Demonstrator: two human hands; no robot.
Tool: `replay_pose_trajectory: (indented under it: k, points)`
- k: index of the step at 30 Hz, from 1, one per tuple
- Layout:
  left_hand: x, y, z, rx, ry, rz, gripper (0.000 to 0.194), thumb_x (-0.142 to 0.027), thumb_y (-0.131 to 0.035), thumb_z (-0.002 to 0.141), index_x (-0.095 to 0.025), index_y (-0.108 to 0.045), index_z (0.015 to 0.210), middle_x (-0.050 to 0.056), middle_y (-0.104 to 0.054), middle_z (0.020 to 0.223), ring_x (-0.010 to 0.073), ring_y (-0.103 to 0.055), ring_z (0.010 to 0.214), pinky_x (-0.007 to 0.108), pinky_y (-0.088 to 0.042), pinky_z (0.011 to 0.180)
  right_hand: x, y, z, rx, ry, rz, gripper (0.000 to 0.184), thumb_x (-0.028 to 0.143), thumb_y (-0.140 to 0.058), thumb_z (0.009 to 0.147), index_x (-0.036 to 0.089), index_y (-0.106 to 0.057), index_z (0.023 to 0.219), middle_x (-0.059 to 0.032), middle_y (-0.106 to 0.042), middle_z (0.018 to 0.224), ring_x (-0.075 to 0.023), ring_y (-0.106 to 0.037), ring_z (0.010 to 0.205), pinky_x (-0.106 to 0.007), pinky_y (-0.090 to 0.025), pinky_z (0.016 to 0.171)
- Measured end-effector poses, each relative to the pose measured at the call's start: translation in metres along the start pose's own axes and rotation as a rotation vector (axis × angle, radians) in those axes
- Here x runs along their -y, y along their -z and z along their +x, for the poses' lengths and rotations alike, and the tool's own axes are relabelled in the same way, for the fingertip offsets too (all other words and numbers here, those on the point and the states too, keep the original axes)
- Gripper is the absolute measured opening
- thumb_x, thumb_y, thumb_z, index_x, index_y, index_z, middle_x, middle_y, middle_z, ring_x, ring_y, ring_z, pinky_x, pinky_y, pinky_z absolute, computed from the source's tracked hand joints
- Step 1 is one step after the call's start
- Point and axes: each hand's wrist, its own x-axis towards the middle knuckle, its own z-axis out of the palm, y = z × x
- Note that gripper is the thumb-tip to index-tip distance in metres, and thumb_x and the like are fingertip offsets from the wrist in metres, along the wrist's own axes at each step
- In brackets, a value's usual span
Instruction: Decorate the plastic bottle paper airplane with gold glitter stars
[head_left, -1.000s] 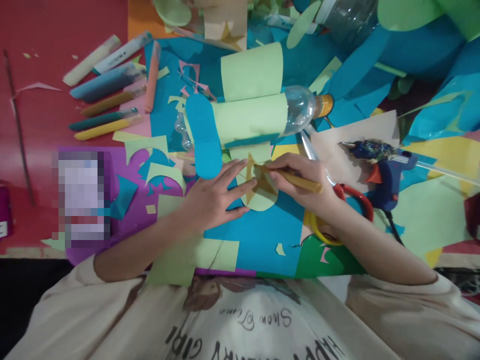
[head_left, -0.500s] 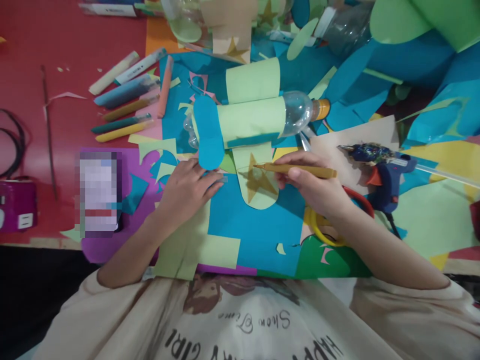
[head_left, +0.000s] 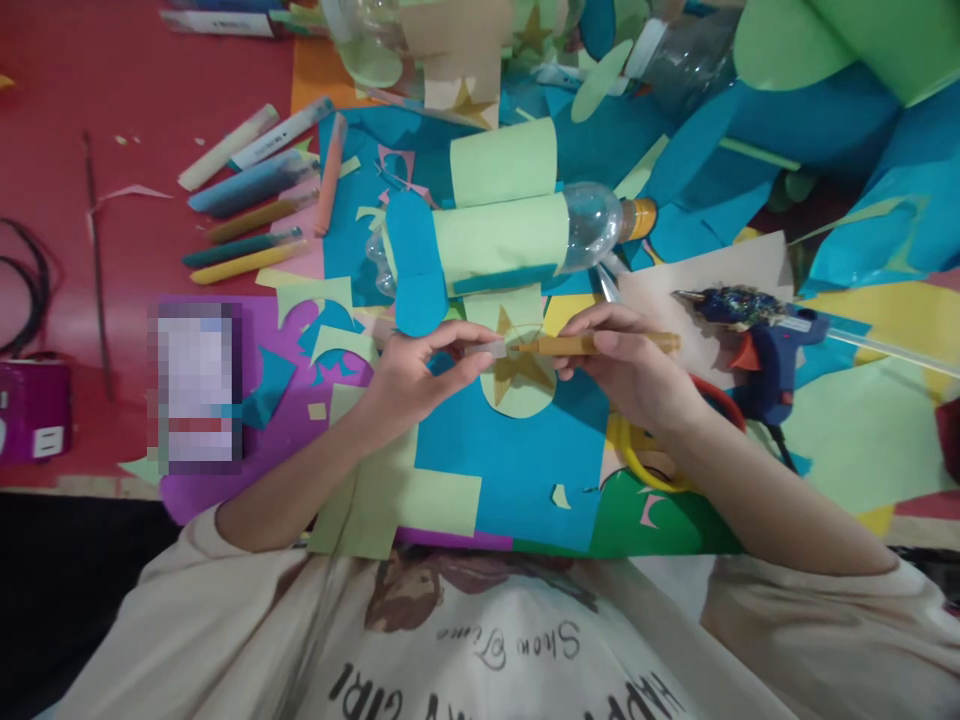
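My right hand (head_left: 626, 360) is closed around a golden-brown marker (head_left: 570, 345), its tip pointing left. Between the fingers of my left hand (head_left: 427, 370) is a translucent marker cap (head_left: 486, 349), its mouth at or just short of the marker's tip. Both are over a pale green paper wing (head_left: 525, 400) that bears a coloured-in brown star (head_left: 525, 372). Above my hands lies a plastic bottle (head_left: 592, 225) wrapped in pale green paper (head_left: 502, 235), with an orange cap (head_left: 641, 218) and a blue rounded paper strip (head_left: 418, 265) across its left end.
A glue gun (head_left: 772, 345) rests at the right, near yellow-and-red-handled scissors (head_left: 637, 465) partly under my right forearm. Several markers (head_left: 255, 190) lie at the upper left. A phone (head_left: 199, 390) sits on purple paper at the left. Paper scraps are scattered around.
My left hand has moved right with the cap, bringing it to the marker's tip over the star. My right hand has hardly moved; the marker now lies more level.
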Motion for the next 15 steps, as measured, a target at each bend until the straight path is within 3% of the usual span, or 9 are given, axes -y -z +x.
replay_pose_trajectory:
  k: [4,15]
  points:
    - [0.0,-0.003,0.002,0.015,-0.029,-0.063,0.026,-0.043,-0.064,0.091,-0.022,-0.077,0.1,0.002,-0.077,0.095,0.0143,-0.071,0.078,0.02,-0.056,0.067,0.001,0.002,-0.001,0.034,0.008,-0.056,0.026,0.048,-0.081,0.074,0.025,-0.072,0.082,0.0006,-0.072,0.073,-0.0148,-0.068,0.063,-0.029,-0.057,0.062]
    - [0.001,-0.013,0.002,-0.03,-0.047,-0.043,0.036,-0.054,-0.066,0.089,-0.021,-0.079,0.096,0.004,-0.079,0.098,0.0184,-0.075,0.086,0.023,-0.058,0.076,-0.004,0.001,0.001,0.044,-0.019,-0.053,0.027,0.042,-0.085,0.072,0.021,-0.069,0.076,0.0005,-0.075,0.074,-0.0148,-0.073,0.067,-0.029,-0.061,0.069]
